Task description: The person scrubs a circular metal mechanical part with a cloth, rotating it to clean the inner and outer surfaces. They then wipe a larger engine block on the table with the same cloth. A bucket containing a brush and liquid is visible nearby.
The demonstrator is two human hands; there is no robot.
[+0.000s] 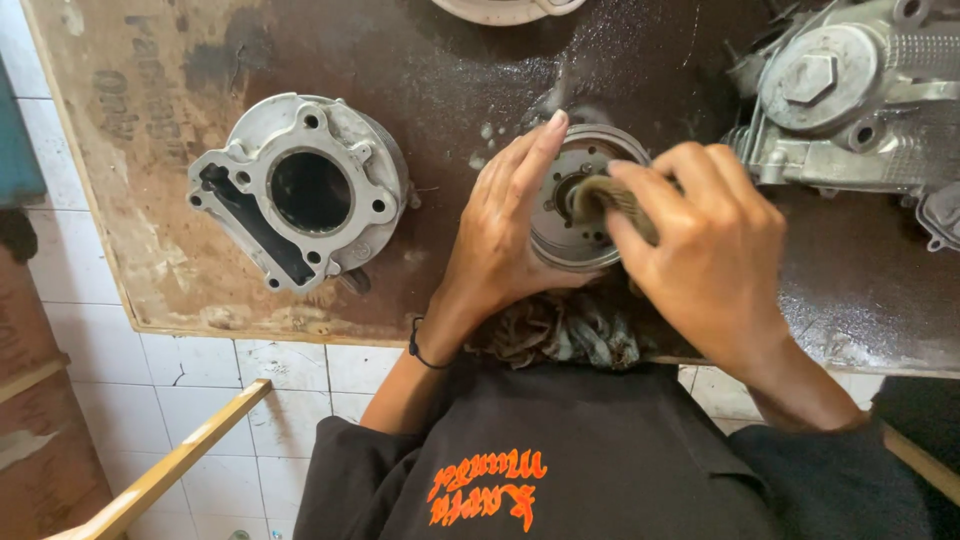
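Nearest the camera, bottom centre of the frame: the person's black shirt (600,450) with orange lettering, both forearms reaching up from it to the bench (150,190).

Round metal drum part (565,225), shallow, open face up, centre of frame, just above the bench's near edge. No long axis to speak of; it lies flat, bore pointing at the camera.

Left hand (505,235): laid against the drum's left rim, fingers extended and loosely spread, index tip reaching the far rim. It steadies the part with an open palm rather than gripping it.

Right hand (705,250): comes in from the right, fingers curled closed around a small worn brush (605,200), bristles down at the drum's hub. This hand sits over the right half of the part, so much of that rim is hidden.

Both hands touch or cover the drum; the left is nearer its left wall, the right nearer the centre.

Outward: crumpled rag (565,330) below the drum at the bench edge. Grey engine cylinder block (300,190), upper left, well apart. Engine casing (850,100), upper right, near the right hand. Bench surface dark, oily, speckled. White floor tiles (200,370) lower left.
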